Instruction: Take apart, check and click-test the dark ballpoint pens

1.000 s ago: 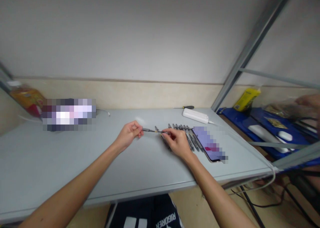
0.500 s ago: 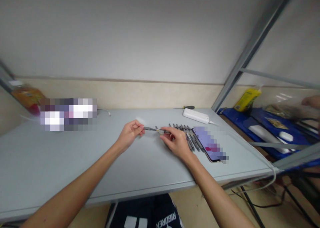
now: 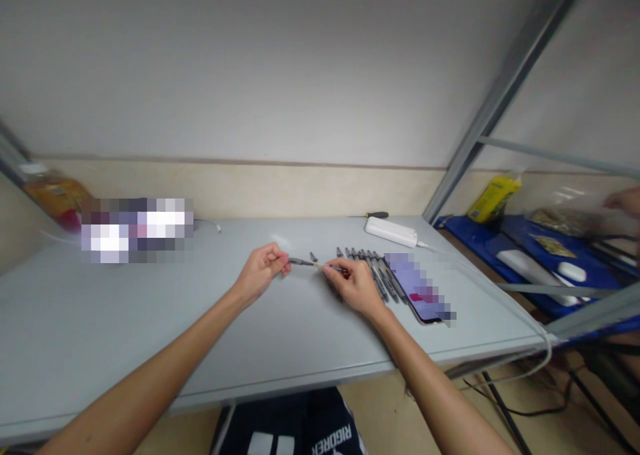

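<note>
My left hand (image 3: pixel 265 267) is closed, pinching one end of a slim grey pen (image 3: pixel 301 262) above the table. The pen points to the right and narrows to a thin end with a yellowish spot. At that end my right hand (image 3: pixel 353 283) is closed on a slender pen part in line with it; the fingers hide most of this part. A small dark pen piece (image 3: pixel 313 257) lies on the table just behind the gap between my hands. Several grey pens (image 3: pixel 381 283) lie side by side beyond my right hand, partly covered by it.
Right of the pens lies a phone (image 3: pixel 411 285). A white power strip (image 3: pixel 391 232) and a screwdriver (image 3: pixel 376 214) are near the wall. At left are a bottle (image 3: pixel 57 192) and a blurred-out object (image 3: pixel 137 228). Another person's hand (image 3: pixel 623 202) shows far right.
My right fingertips have drawn closer together on the slender part. Both hands have dipped slightly with the pen, and the small piece behind them shows more fully.
</note>
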`<state>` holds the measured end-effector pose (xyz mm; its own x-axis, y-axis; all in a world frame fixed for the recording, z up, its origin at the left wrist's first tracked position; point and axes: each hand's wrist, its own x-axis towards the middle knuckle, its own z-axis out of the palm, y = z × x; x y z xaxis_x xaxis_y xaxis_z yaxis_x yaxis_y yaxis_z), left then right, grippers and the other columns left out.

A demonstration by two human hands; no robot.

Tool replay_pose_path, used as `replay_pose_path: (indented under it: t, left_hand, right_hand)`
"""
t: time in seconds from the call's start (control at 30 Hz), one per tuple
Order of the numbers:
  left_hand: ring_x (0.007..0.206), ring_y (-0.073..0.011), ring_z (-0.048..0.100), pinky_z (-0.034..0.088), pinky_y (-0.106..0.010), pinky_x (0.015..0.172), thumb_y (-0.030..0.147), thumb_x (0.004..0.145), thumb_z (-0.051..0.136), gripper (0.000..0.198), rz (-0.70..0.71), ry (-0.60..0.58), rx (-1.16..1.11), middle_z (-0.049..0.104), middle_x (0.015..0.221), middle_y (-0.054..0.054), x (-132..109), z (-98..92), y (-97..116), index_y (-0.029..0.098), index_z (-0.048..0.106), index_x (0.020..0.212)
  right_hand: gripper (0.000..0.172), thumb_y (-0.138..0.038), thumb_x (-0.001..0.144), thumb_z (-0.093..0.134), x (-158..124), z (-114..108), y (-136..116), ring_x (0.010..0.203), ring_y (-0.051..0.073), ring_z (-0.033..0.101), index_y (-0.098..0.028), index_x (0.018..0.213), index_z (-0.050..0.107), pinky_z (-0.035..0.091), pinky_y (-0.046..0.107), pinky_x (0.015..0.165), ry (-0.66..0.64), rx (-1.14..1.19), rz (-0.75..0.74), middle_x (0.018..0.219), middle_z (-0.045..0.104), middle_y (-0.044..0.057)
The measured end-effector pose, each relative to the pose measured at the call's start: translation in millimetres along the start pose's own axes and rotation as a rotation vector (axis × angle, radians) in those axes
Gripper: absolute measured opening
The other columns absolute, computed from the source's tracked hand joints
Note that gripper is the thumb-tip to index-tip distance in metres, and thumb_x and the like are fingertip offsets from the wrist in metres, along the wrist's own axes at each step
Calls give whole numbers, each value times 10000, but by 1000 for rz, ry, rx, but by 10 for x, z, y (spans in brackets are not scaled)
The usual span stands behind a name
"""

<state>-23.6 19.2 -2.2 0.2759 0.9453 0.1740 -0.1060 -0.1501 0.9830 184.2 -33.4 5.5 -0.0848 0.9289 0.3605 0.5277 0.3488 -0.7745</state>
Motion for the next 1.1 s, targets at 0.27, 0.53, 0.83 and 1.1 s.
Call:
replay_pose_path:
  t: [0.27,0.53,0.83,1.1]
  left_hand:
    - [527,-97,524,386,-231,562,412,693,678,334,6,-27,10,622,585,-7,1,27,-55,162,464,641]
    - [546,-101,537,392,-230,565,406,701,668,330,53,6,68,617,586,-1,-13,55,-44,165,456,623]
    - [564,-102,552,414,-250,590,407,727,652,302,4,-74,34,672,696,-37,-20,79,-15,158,483,713]
    - [595,-128,576,436,-277,600,446,774,579,377,-82,-209,51,671,713,-57,-33,70,7,139,541,989]
  right_hand:
    - [357,-471,748,567,49,-11,-3,393,72,324,-135,634,602,236,207,405,-40,320,159,410,414,-49]
    - [352,-466,758,573,58,-11,2,336,54,287,-147,609,577,197,199,374,-30,445,236,353,428,-56]
    - [317,-453,694,658,97,31,6,339,43,336,-145,665,594,201,173,336,111,702,316,439,513,-41]
    - [184,-352,707,667,235,-86,-157,658,89,545,-198,757,580,435,190,564,437,1191,289,726,600,-19]
